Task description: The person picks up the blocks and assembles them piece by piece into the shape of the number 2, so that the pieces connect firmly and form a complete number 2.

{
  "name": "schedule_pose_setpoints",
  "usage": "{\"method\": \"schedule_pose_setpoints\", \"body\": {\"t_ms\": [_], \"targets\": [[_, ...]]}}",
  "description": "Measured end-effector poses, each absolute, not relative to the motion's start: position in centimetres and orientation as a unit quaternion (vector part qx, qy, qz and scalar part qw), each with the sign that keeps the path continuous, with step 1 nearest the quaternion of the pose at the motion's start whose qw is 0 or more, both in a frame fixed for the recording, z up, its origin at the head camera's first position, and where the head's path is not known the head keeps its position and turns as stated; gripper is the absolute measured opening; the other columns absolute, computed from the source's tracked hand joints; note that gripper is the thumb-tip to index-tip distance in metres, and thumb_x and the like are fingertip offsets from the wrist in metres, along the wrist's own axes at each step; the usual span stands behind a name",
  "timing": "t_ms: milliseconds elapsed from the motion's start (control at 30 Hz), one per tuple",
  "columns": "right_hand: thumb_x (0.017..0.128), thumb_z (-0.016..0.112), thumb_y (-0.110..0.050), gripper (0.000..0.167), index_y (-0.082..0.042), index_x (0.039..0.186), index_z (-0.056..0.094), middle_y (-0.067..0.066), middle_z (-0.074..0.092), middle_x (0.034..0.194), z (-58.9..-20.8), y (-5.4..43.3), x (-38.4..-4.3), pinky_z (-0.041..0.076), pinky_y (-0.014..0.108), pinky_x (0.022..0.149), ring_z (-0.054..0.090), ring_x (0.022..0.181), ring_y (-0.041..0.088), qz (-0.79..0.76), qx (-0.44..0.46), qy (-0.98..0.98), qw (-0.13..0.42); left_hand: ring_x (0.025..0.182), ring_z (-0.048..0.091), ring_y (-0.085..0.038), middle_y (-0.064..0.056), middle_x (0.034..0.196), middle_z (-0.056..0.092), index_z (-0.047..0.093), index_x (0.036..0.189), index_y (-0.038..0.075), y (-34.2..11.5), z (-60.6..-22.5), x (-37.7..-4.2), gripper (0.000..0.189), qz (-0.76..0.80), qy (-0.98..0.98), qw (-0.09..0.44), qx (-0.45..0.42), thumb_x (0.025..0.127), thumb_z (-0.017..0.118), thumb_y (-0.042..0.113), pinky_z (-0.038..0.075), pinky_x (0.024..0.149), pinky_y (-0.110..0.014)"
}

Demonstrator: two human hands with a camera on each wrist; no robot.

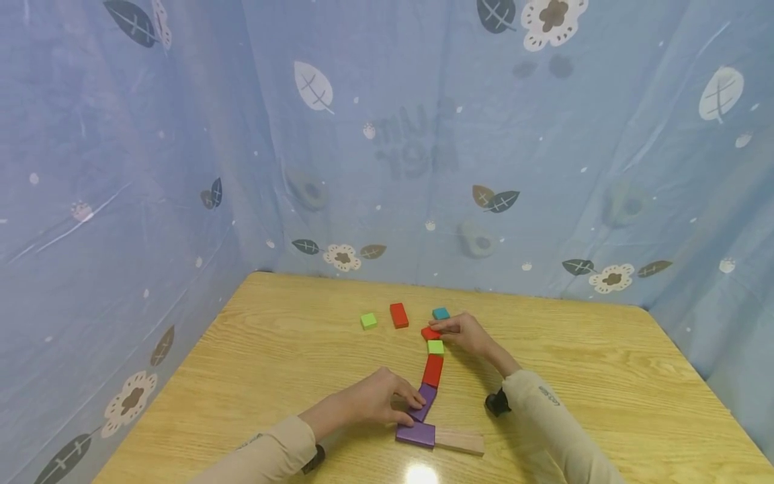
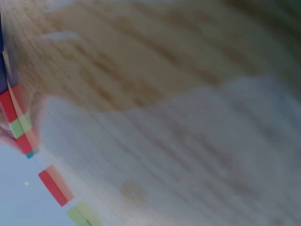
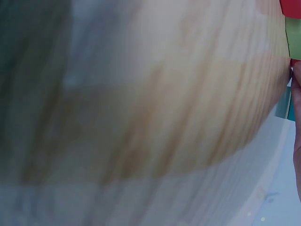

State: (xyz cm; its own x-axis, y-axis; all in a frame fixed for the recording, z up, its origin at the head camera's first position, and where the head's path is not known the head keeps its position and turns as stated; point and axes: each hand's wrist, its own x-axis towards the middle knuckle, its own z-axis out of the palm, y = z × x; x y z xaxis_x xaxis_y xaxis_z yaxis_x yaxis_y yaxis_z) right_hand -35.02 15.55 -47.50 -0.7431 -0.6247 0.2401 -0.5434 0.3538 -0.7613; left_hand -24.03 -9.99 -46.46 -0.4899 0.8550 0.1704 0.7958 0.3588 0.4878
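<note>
A curved row of blocks runs away from me on the table. My left hand (image 1: 377, 398) rests at its near end, fingertips on a slanted purple block (image 1: 430, 392) and thumb at the edge of another purple block (image 1: 417, 436). Beyond them lie a red block (image 1: 433, 370) and a light green block (image 1: 435, 347). At the far end, my right hand (image 1: 468, 334) pinches a small red block (image 1: 428, 334) beside the green one. A blue block (image 1: 441, 313) sits just behind those fingers. In the right wrist view, only fingers (image 3: 297, 94) show at the right edge.
A plain wooden block (image 1: 459, 441) extends right from the nearer purple block. Farther back stand a separate red block (image 1: 399, 315) and a light green block (image 1: 369, 321). A patterned blue curtain (image 1: 387, 168) hangs behind and around the wooden table (image 1: 272, 356).
</note>
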Motion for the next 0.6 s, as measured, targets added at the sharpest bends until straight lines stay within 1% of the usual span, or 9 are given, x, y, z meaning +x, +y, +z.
{"method": "schedule_pose_setpoints", "body": {"t_ms": [133,333,500,600], "targets": [[0.088,0.058,0.012,0.026,0.012,0.113,0.064,0.029,0.057,0.124,-47.54,15.57,-34.95,0.052,0.037,0.088,0.055,0.114,0.041,-0.448,-0.352,0.820,0.051,0.107,0.061,-0.004,0.003,0.112,0.069,0.074,0.106,0.009,-10.00,-46.44,-24.00,0.026,0.263,0.821,0.055,0.503,0.083,0.076,0.020,0.042,0.093,-0.013],[0.089,0.057,0.012,0.026,0.012,0.113,0.064,0.029,0.056,0.125,-47.46,15.58,-34.77,0.053,0.036,0.087,0.056,0.114,0.042,-0.446,-0.351,0.822,0.052,0.107,0.060,-0.004,0.004,0.112,0.069,0.074,0.106,0.009,-10.01,-46.46,-23.90,0.025,0.268,0.822,0.057,0.499,0.083,0.076,0.019,0.042,0.093,-0.013],[0.088,0.058,0.013,0.025,0.013,0.112,0.064,0.031,0.056,0.124,-47.73,15.72,-34.89,0.053,0.037,0.086,0.056,0.112,0.043,-0.446,-0.357,0.820,0.041,0.107,0.060,-0.004,0.005,0.112,0.069,0.074,0.106,0.009,-10.02,-46.48,-23.88,0.025,0.267,0.823,0.058,0.498,0.083,0.076,0.020,0.043,0.093,-0.014],[0.087,0.059,0.013,0.023,0.013,0.110,0.066,0.030,0.058,0.122,-47.88,15.75,-34.95,0.054,0.036,0.085,0.058,0.110,0.043,-0.447,-0.351,0.822,0.026,0.107,0.060,-0.005,0.004,0.112,0.069,0.074,0.106,0.009,-10.02,-46.45,-23.86,0.026,0.267,0.823,0.059,0.497,0.083,0.076,0.020,0.044,0.093,-0.014]]}}
